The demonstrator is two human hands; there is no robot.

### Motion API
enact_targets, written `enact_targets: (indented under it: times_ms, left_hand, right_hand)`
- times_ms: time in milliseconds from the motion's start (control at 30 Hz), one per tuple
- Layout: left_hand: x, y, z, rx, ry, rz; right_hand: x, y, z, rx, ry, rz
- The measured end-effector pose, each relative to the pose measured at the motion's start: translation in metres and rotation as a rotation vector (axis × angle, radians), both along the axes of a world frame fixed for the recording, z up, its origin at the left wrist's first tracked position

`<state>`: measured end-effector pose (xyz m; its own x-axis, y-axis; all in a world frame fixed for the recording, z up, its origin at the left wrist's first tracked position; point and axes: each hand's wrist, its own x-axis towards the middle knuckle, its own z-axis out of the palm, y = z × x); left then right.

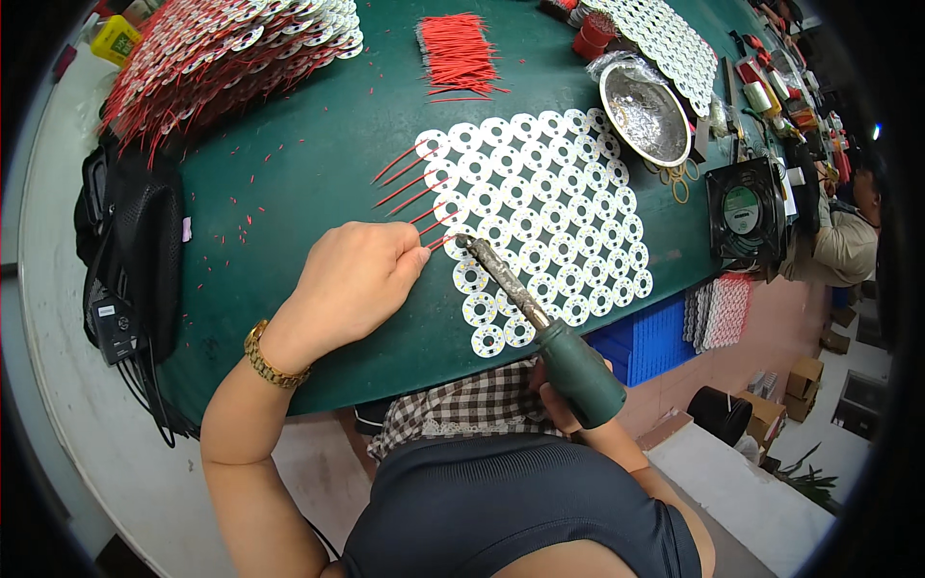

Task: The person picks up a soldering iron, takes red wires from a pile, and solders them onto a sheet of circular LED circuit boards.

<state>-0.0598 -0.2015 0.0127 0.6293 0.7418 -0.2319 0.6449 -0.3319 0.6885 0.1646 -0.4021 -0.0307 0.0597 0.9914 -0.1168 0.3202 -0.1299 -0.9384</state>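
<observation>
1. Green cloth or sheeting covers a broad desk (289, 193) in a workroom with a pinkish floor (771, 332); another person (838, 236) sits at the far right.
2. Near the middle of the desk lies a sheet of round boards (540, 217), white rings joined in rows, each with a hole at its centre.
3. Of the two hands, the left hand (361, 275) pinches a thin red wire (439, 243) between thumb and fingers, its end reaching a ring on the sheet's left edge.
4. The right hand (559, 407) is wrapped around the green handle of a soldering iron (578, 379), though the handle hides most of the fingers. The iron's dark tip is at that same ring; whether it touches is hard to tell.
5. Several more red wires (400, 196) stick out leftward from rings above.
6. Beyond the sheet is a pile of loose red wires (458, 56); at the upper left, a tall stack of wired boards (231, 58).
7. Beside the sheet's upper right corner sits a metal bowl (626, 135), with a black fan (744, 210) nearby.
8. A black bag (145, 231) rests at the desk's left edge.
</observation>
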Motion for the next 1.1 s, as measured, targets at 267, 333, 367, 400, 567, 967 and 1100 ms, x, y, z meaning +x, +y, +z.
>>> enact_targets:
  times_ms: [267,333,367,400,567,967,1100]
  left_hand:
    - [0.001,-0.001,0.001,0.025,-0.021,-0.013]
    - [0.002,-0.004,0.002,0.077,-0.049,0.087]
    - [0.005,-0.007,0.003,0.079,-0.047,0.084]
    - [0.01,-0.011,0.004,0.328,-0.075,0.128]
    - [0.017,-0.024,0.006,0.233,-0.2,0.085]
    - [0.022,-0.025,-0.001,0.21,0.079,-0.04]
    - [0.025,-0.026,-0.003,0.257,0.101,-0.048]
  right_hand:
    - [0.006,-0.024,-0.012,-0.101,0.199,-0.148]
    - [0.008,-0.024,-0.009,0.193,-0.022,0.062]
    - [0.009,-0.023,-0.004,0.195,-0.019,0.059]
    - [0.011,-0.023,0.003,0.197,-0.059,0.091]
    - [0.013,-0.026,0.006,0.183,-0.111,0.141]
    - [0.009,-0.011,-0.003,0.321,-0.131,0.124]
    - [0.008,-0.011,-0.002,0.306,-0.1,0.088]
